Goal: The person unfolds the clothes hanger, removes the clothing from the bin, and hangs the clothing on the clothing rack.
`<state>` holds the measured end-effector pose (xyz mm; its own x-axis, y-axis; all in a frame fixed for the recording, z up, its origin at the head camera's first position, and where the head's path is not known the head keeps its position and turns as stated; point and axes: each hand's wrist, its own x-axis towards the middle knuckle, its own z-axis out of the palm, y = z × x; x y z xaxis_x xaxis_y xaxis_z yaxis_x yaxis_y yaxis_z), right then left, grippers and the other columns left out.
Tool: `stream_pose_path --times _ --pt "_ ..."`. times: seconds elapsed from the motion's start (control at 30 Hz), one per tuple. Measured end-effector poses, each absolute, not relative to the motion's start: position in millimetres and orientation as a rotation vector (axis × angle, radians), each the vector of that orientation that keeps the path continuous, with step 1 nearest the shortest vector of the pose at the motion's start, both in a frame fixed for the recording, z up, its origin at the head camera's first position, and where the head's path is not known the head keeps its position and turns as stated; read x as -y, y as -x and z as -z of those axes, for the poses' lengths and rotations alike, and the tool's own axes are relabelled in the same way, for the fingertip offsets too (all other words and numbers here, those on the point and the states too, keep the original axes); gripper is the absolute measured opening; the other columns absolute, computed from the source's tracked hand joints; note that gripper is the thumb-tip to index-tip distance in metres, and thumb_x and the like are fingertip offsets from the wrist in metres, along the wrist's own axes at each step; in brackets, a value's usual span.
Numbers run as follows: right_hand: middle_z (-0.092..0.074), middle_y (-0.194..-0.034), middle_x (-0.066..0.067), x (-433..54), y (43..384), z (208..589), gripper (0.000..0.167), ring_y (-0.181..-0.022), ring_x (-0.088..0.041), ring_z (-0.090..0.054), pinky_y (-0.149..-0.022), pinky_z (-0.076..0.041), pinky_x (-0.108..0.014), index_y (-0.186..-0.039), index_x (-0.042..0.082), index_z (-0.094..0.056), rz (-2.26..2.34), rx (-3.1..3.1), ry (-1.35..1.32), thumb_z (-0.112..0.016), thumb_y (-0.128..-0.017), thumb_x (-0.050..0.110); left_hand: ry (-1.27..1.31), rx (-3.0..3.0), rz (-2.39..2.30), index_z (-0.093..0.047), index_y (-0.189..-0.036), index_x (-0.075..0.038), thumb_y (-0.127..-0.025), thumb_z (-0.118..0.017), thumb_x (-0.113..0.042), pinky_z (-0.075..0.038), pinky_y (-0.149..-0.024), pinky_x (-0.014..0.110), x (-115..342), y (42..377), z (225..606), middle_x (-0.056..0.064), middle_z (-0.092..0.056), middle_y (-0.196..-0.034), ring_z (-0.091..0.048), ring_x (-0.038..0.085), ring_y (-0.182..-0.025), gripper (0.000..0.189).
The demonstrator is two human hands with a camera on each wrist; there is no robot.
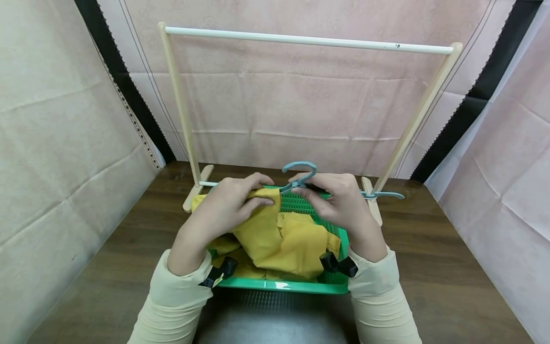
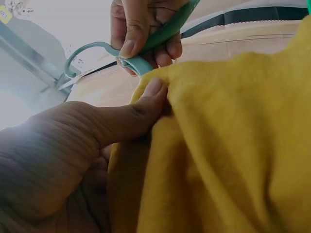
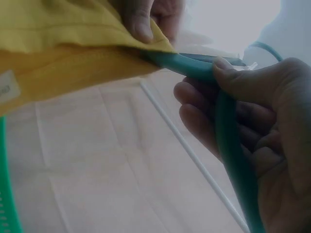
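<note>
In the head view my right hand (image 1: 337, 198) pinches a light-blue clothes hanger (image 1: 299, 165) just under its hook, which points up. One arm of the hanger (image 3: 189, 67) runs into the opening of a yellow garment (image 1: 296, 243). My left hand (image 1: 229, 203) holds the garment's edge between thumb and fingers, close to where the hanger enters. The left wrist view shows the thumb (image 2: 153, 92) on the cloth, with its fingers behind, hidden. A white label (image 3: 7, 90) shows inside the garment. The rest of the garment lies bunched in a green basket (image 1: 279, 285).
Behind the basket stands a wooden rack with a white top rail (image 1: 301, 39) and pale posts (image 1: 182, 102). By its right foot (image 1: 371, 205) a light-blue curved piece (image 1: 388, 194) sticks out. Pale cloth walls (image 1: 64, 119) surround the brown table (image 1: 451, 267).
</note>
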<state>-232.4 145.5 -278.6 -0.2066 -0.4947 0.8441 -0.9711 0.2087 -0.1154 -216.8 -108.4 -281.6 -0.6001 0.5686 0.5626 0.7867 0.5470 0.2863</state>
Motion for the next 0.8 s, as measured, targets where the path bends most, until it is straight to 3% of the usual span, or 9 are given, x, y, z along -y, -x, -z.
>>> stream_pose_path --times 0.17,0.3,0.47,0.6,0.8 --pt "-0.076 -0.093 -0.002 -143 232 280 0.022 -0.065 -0.005 -0.065 -0.063 -0.053 -0.018 -0.104 0.003 -0.076 -0.943 1.803 -1.374 -0.078 -0.083 -0.004 1.062 2.321 0.744 -0.075 -0.098 -0.014 -0.090 -0.078 -0.021 -0.050 -0.065 0.024 105 216 283 -0.008 -0.072 -0.090 -0.060 0.003 -0.071 0.011" --pt "-0.075 -0.093 0.000 -137 231 281 0.025 -0.063 -0.003 -0.058 -0.060 -0.048 -0.016 -0.105 0.005 -0.076 -0.975 1.813 -1.405 -0.079 -0.082 -0.005 1.089 2.263 0.811 -0.077 -0.098 -0.013 -0.088 -0.080 -0.019 -0.047 -0.059 0.023 98 215 283 -0.008 -0.073 -0.088 -0.056 0.001 -0.065 0.011" --pt "-0.075 -0.096 -0.001 -138 230 280 0.028 -0.071 -0.007 -0.064 -0.065 -0.052 -0.018 -0.105 0.004 -0.076 -0.975 1.826 -1.433 -0.080 -0.080 -0.007 1.140 2.214 0.920 -0.077 -0.099 -0.013 -0.088 -0.080 -0.017 -0.044 -0.054 0.023 94 217 285 -0.010 -0.073 -0.089 -0.051 0.001 -0.060 0.012" --pt "-0.075 -0.101 0.001 -150 230 277 0.025 -0.084 -0.008 -0.070 -0.075 -0.055 -0.021 -0.108 0.006 -0.075 -0.943 1.934 -1.401 -0.078 -0.084 -0.003 1.147 2.206 0.935 -0.077 -0.099 -0.015 -0.089 -0.079 -0.020 -0.047 -0.058 0.024 96 219 285 -0.011 -0.073 -0.089 -0.055 0.001 -0.064 0.011" --pt "-0.075 -0.095 0.008 -175 230 276 0.018 -0.077 0.000 -0.067 -0.067 -0.051 -0.016 -0.103 0.014 -0.078 -0.868 2.087 -1.243 -0.075 -0.089 0.002 1.105 2.178 0.899 -0.077 -0.097 -0.016 -0.090 -0.078 -0.022 -0.049 -0.061 0.023 100 220 284 -0.012 -0.073 -0.087 -0.058 0.000 -0.067 0.009"
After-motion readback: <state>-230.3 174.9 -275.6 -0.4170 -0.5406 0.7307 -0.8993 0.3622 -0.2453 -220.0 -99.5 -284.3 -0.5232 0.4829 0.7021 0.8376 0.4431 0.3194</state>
